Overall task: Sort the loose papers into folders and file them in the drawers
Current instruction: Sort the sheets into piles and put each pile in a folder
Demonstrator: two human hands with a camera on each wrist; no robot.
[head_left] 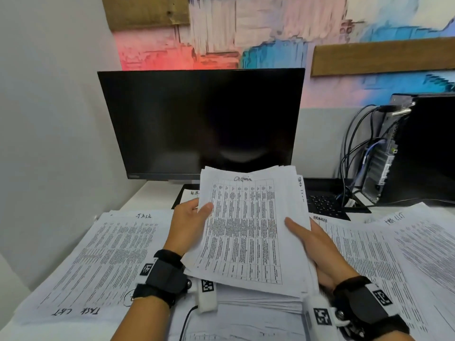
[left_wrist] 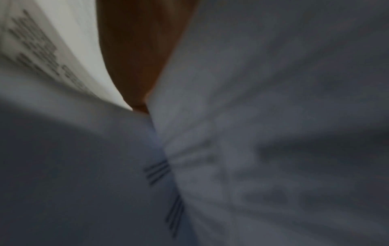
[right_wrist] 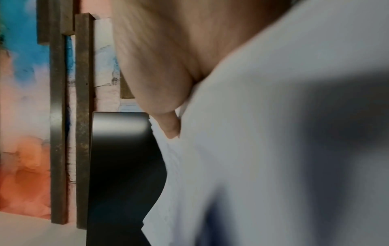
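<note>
You hold a thick stack of papers (head_left: 248,230) up off the desk, tilted toward you in front of the monitor (head_left: 200,124). Its top sheet is a printed table with a handwritten word at the head. Your left hand (head_left: 188,222) grips the stack's left edge, thumb lying across the top sheet. Your right hand (head_left: 317,247) grasps the right edge, thumb pressed flat on the page and fingers hidden beneath. In the left wrist view the paper fills the frame, blurred, with only a strip of your hand showing.

More printed sheets lie spread on the desk: a pile at your left (head_left: 98,257) with handwriting at top and bottom, and another pile at your right (head_left: 398,262). A black keyboard (head_left: 325,203) sits behind the held stack, partly covered. A computer tower (head_left: 418,148) with cables stands at the far right.
</note>
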